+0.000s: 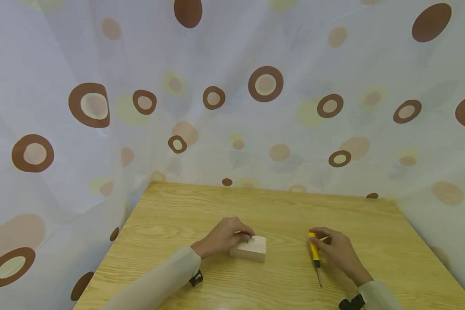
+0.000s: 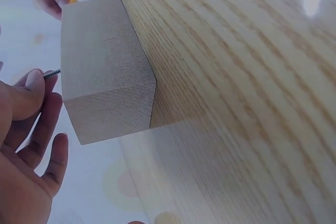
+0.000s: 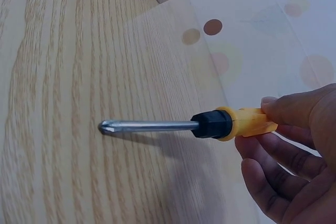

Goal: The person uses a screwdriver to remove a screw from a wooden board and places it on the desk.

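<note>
A pale wooden block (image 1: 253, 253) lies on the table, just below my left hand (image 1: 227, 236). In the left wrist view that hand pinches a small metal screw (image 2: 51, 73) between thumb and fingertip. The screw points at the block's upper face, its tip at or very near the surface. My right hand (image 1: 339, 252), to the right of the block, pinches the yellow handle of a screwdriver (image 1: 315, 254). Its black collar and metal shaft slant down toward the tabletop; the right wrist view shows the cross-shaped tip (image 3: 107, 127) low over the wood.
The wood-grain table (image 1: 178, 211) reaches back to a whitish curtain (image 1: 232, 51) with brown and yellow dots, which also hangs along both sides. A dark strap (image 1: 196, 278) sits on the left wrist, another (image 1: 351, 302) on the right.
</note>
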`<state>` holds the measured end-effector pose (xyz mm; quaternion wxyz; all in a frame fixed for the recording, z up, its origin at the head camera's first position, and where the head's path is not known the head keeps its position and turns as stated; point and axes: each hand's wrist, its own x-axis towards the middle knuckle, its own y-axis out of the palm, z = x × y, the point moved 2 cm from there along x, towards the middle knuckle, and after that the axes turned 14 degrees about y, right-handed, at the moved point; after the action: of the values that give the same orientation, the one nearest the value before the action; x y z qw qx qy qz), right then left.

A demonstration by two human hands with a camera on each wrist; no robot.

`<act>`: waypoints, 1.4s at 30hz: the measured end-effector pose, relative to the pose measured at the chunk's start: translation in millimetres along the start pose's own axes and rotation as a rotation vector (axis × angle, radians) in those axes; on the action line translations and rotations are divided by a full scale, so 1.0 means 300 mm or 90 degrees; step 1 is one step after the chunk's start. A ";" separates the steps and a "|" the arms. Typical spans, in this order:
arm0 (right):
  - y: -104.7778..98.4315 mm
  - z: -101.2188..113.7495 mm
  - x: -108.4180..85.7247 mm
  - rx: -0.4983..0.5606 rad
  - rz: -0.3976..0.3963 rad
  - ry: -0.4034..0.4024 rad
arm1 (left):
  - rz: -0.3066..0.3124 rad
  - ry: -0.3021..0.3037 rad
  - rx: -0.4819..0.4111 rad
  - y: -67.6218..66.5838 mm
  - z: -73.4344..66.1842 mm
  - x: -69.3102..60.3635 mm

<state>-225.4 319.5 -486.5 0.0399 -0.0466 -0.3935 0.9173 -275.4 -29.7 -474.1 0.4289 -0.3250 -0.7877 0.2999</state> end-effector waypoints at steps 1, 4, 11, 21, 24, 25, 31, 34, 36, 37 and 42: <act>0.000 0.000 -0.001 0.001 0.000 0.001 | -0.003 0.003 0.002 0.001 0.001 0.001; 0.001 0.000 -0.002 0.006 0.004 0.003 | -0.016 0.008 0.002 0.002 0.000 0.003; 0.001 0.001 -0.003 0.004 0.005 -0.001 | -0.047 0.014 0.012 -0.013 -0.008 0.002; -0.003 0.003 -0.003 0.001 0.001 -0.008 | -0.090 0.006 0.040 -0.055 -0.009 -0.038; -0.001 0.003 -0.001 0.004 0.003 -0.006 | -0.099 0.002 0.045 -0.071 -0.006 -0.059; -0.001 0.003 0.000 0.004 0.004 -0.005 | -0.102 0.000 0.044 -0.076 -0.004 -0.067; 0.005 -0.002 -0.007 0.004 0.009 0.004 | -0.115 -0.013 0.024 -0.095 0.012 -0.130; 0.005 -0.006 -0.009 0.008 0.010 0.009 | -0.122 -0.011 0.028 -0.102 0.023 -0.160; 0.005 -0.008 -0.008 0.012 0.012 0.008 | -0.125 -0.014 0.031 -0.107 0.031 -0.179; 0.005 -0.009 -0.006 0.015 0.014 0.008 | -0.124 -0.017 0.033 -0.110 0.034 -0.188; 0.007 -0.013 0.002 0.015 0.016 0.003 | -0.118 -0.050 0.030 -0.127 0.044 -0.233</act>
<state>-225.5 321.0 -490.8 0.0301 -0.0533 -0.3819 0.9222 -267.3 -109.2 -484.9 0.4312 -0.2287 -0.8233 0.2899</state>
